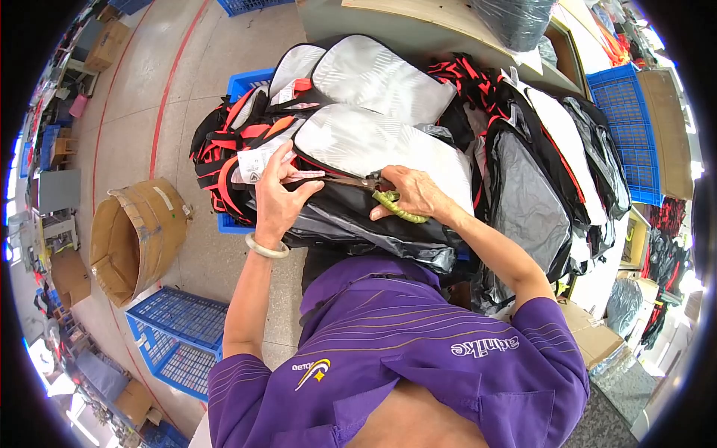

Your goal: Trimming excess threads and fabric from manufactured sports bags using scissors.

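Observation:
A pile of unfinished black bags (373, 134) with silvery-white panels and red-orange trim lies in front of me. My left hand (278, 196) pinches a narrow pink-and-white strip (305, 175) at the edge of the nearest bag, beside a white label (252, 163). From the right, my right hand (414, 193) grips a pair of scissors (364, 182) whose handle is wrapped in green. Their blades point left and reach the strip near my left fingertips. Whether the blades are parted around it is too small to tell.
Blue crates (243, 86) sit under the pile. More bag pieces (530, 194) are heaped at the right, near an upright blue crate (627, 131). A cardboard box (160, 231) and a blue crate (183, 317) stand on the floor at left. Beyond the pile is a table (418, 22).

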Available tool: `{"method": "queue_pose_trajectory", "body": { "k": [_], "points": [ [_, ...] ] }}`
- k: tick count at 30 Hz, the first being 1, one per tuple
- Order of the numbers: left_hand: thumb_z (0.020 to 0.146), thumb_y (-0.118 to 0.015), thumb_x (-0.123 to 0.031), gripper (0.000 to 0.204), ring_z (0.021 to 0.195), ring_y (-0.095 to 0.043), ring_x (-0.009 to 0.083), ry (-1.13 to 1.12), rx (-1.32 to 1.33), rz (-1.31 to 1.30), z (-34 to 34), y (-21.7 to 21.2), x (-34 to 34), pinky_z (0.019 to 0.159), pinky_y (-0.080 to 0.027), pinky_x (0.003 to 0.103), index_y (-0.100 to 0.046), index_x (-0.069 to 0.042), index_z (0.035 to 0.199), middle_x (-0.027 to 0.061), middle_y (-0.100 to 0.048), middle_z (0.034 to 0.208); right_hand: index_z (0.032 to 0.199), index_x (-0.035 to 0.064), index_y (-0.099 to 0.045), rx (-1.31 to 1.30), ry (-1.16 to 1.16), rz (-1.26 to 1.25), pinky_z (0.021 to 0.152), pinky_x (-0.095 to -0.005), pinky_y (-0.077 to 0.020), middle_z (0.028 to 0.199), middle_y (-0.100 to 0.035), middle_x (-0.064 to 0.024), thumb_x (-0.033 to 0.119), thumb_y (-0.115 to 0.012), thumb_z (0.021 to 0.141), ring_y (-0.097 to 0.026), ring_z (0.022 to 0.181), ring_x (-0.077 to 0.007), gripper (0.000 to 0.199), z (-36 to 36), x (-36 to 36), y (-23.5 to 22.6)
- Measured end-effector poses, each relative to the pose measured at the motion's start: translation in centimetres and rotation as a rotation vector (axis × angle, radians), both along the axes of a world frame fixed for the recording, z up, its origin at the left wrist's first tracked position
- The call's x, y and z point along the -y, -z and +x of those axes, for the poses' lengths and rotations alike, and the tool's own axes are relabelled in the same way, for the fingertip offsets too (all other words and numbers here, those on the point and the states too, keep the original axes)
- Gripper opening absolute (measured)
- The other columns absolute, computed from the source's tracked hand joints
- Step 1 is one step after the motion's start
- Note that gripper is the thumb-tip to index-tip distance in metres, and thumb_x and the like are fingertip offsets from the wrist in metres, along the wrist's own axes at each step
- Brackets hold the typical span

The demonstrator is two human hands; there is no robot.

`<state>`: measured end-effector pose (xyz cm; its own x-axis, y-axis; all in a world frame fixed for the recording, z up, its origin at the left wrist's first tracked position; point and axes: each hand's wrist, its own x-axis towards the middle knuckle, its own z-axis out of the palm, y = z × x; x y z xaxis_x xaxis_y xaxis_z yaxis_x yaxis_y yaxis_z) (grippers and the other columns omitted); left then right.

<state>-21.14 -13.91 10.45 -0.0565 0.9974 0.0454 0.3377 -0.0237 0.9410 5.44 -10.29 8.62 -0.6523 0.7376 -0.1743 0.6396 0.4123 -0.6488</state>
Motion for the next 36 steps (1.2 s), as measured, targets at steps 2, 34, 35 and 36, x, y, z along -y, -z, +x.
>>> {"method": "queue_pose_trajectory", "body": {
  "k": [2,34,35,36],
  "points": [
    [0.064,-0.081,-0.003,0.075,0.073,-0.063,0.0129,0.003,-0.022,-0.018,0.1,-0.1,0.0,0.081,-0.05,0.029,-0.045,0.002,0.13,0.0102,-0.065,0.073,0.075,-0.0012,-0.052,-0.003,0.002,0.022,0.067,-0.0436,-0.0467,0.08,-0.059,-0.0164,0.069,-0.069,0.064,-0.06,0.078,-0.0354,0.074,-0.3,0.0,-0.1],
    [0.046,-0.086,-0.023,0.107,0.088,-0.05,0.0313,0.681,-0.779,0.069,-1.1,0.9,0.6,0.082,-0.038,0.041,-0.037,-0.005,0.14,0.012,-0.049,0.091,0.09,-0.0019,-0.049,-0.33,1.375,-0.308,0.074,-0.0362,-0.0445,0.089,-0.057,-0.0104,0.044,-0.082,0.066,-0.051,0.083,-0.0173,0.061,14.4,14.0,8.6],
    [0.046,-0.086,-0.02,0.109,0.086,-0.051,0.0317,0.685,-0.871,0.11,-0.6,0.2,0.8,0.076,-0.041,0.041,-0.036,-0.006,0.141,0.0134,-0.048,0.092,0.091,0.0005,-0.048,-0.33,1.358,-0.165,0.068,-0.037,-0.0445,0.081,-0.055,-0.009,0.039,-0.081,0.069,-0.049,0.076,-0.0161,0.055,13.2,13.0,7.9],
    [0.045,-0.086,-0.021,0.111,0.083,-0.052,0.0324,0.697,-0.89,0.104,-0.4,0.1,0.9,0.071,-0.043,0.041,-0.034,-0.006,0.142,0.0141,-0.047,0.093,0.09,0.0049,-0.046,-0.33,1.336,-0.083,0.062,-0.0315,-0.0407,0.076,-0.045,-0.0021,0.031,-0.08,0.071,-0.043,0.07,-0.0135,0.047,12.0,11.3,7.1]
  ]
}}
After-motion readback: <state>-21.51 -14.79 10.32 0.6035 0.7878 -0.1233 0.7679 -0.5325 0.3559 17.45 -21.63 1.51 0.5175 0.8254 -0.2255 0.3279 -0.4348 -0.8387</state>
